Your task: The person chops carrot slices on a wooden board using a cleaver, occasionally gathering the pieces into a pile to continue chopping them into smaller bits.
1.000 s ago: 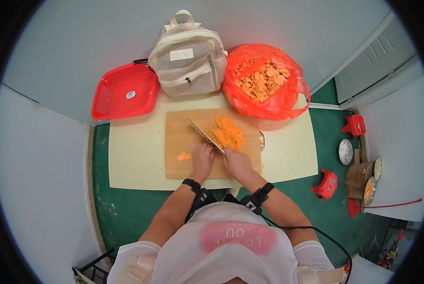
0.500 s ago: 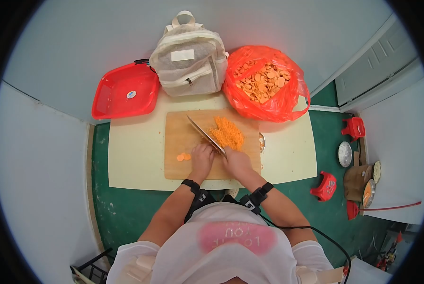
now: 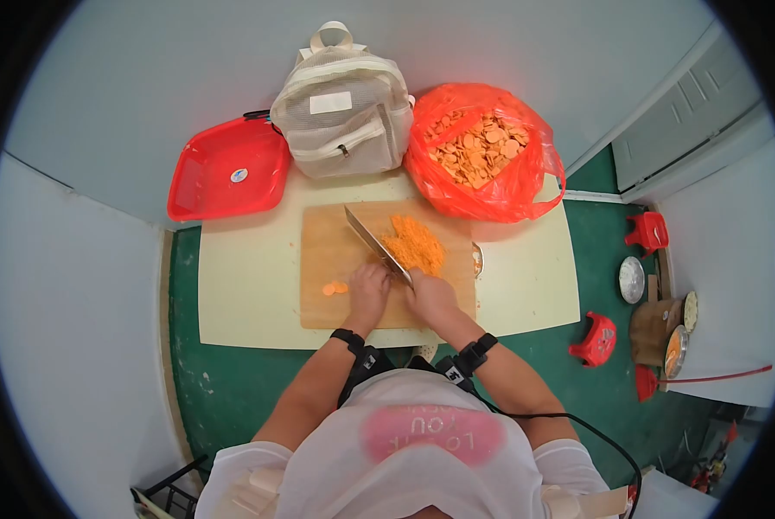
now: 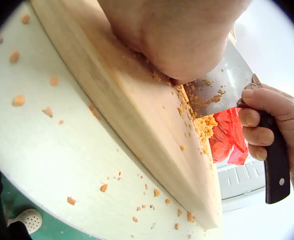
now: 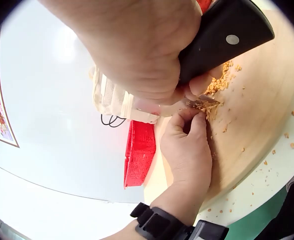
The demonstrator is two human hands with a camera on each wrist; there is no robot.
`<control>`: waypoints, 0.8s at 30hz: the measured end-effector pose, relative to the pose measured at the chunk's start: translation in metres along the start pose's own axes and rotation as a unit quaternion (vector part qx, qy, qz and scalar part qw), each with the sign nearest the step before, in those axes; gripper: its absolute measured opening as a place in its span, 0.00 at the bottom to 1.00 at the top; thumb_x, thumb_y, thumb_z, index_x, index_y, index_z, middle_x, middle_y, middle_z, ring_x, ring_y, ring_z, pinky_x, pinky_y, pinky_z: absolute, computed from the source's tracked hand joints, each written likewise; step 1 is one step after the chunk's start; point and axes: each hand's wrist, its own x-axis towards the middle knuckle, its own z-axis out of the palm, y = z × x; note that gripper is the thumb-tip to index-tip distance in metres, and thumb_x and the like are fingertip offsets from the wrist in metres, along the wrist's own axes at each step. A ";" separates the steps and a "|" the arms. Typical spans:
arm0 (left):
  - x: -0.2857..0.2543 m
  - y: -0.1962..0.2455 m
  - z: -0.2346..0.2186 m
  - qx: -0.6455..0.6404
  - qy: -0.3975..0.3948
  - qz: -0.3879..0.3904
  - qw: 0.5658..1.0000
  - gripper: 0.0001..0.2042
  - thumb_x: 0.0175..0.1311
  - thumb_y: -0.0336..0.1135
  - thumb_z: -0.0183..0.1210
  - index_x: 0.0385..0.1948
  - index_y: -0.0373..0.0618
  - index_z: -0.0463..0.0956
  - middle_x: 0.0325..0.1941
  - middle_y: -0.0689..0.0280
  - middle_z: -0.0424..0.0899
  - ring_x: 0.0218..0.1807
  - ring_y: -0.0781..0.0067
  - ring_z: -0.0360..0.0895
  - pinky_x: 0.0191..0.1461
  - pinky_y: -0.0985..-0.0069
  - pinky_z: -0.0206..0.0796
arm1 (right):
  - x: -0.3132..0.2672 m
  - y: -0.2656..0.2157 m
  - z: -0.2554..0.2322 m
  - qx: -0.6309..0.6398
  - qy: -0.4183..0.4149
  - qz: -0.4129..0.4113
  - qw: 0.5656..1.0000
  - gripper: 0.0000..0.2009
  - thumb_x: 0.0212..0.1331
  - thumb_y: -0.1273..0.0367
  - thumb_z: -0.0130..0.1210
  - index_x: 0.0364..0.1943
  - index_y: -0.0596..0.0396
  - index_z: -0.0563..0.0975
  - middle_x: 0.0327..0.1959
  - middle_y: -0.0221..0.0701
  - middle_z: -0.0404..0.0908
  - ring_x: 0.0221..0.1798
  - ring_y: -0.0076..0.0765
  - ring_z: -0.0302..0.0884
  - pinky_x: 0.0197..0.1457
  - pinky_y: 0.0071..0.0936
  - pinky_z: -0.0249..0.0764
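My right hand (image 3: 433,296) grips the black handle (image 4: 277,165) of a cleaver (image 4: 229,75), whose broad blade slants across the wooden cutting board (image 3: 327,242). Orange crumbs cling to the blade. Close on its left, my left hand (image 3: 370,290) has its fingers curled down to the board; in the right wrist view, thumb and fingertips pinch at small carrot pieces (image 5: 207,106) by the blade, largely hidden. Right of the blade lies a heap of finely chopped carrot (image 3: 417,245). A few round carrot slices (image 3: 335,287) lie at the board's left.
Behind the board stand a red plastic basin (image 3: 232,177), a pale mesh backpack (image 3: 344,112) and a red plastic bag (image 3: 482,156) full of carrot slices. A small metal bowl (image 3: 478,259) shows at the board's right edge. Crumbs dot the tabletop (image 4: 52,145). Red stools (image 3: 593,339) stand on the floor.
The cleaver's blade shifts and tilts slightly between frames, staying between the left hand and the chopped heap. Both hands keep almost the same place.
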 end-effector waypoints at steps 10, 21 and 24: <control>0.006 0.005 -0.006 0.010 -0.005 -0.006 1.000 0.06 0.47 0.27 0.62 0.29 0.44 0.77 0.35 0.62 0.79 0.41 0.56 0.73 0.45 0.62 0.63 | 0.008 -0.004 0.004 -0.008 -0.018 0.014 1.000 0.10 0.58 0.66 0.49 0.37 0.58 0.73 0.26 0.50 0.80 0.31 0.59 0.79 0.37 0.51 0.74; 0.005 -0.001 -0.005 0.003 -0.026 -0.006 1.000 0.05 0.50 0.29 0.62 0.29 0.45 0.77 0.36 0.63 0.79 0.42 0.58 0.73 0.46 0.62 0.63 | 0.002 0.002 0.004 0.016 -0.003 0.004 1.000 0.10 0.57 0.66 0.50 0.38 0.58 0.72 0.25 0.50 0.79 0.30 0.58 0.79 0.35 0.52 0.74; 0.007 0.000 -0.007 0.006 -0.024 -0.001 1.000 0.05 0.50 0.29 0.62 0.29 0.45 0.77 0.36 0.63 0.79 0.42 0.57 0.73 0.46 0.62 0.63 | 0.000 0.000 -0.001 0.009 -0.009 0.007 1.000 0.10 0.57 0.67 0.50 0.38 0.58 0.73 0.26 0.49 0.80 0.31 0.57 0.80 0.36 0.50 0.75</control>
